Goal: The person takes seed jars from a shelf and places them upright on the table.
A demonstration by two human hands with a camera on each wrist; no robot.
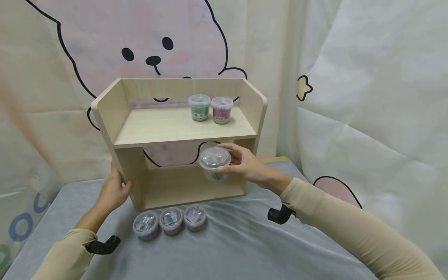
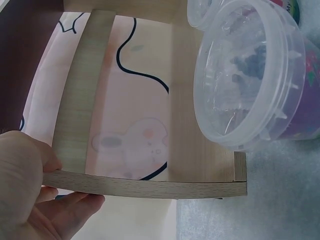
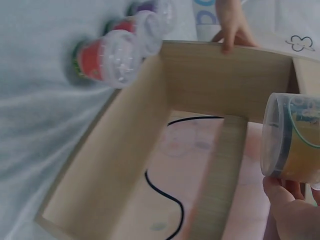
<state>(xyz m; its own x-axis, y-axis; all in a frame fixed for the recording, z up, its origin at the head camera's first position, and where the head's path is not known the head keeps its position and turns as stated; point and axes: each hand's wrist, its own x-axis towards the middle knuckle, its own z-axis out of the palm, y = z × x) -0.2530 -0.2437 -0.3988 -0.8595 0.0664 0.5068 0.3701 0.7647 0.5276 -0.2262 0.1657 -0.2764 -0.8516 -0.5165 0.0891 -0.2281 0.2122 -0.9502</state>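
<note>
My right hand grips a clear-lidded plastic tub by its side, in front of the lower compartment of a small wooden shelf. In the right wrist view this tub shows yellowish contents. My left hand holds the shelf's left side panel, with the thumb on one face and fingers on the other in the left wrist view. On the upper board stand a green tub and a purple-pink tub, side by side towards the right.
Before the shelf, three lidded tubs stand in a row on the grey cloth: a left tub, a middle tub and a right tub. A printed curtain hangs behind the shelf.
</note>
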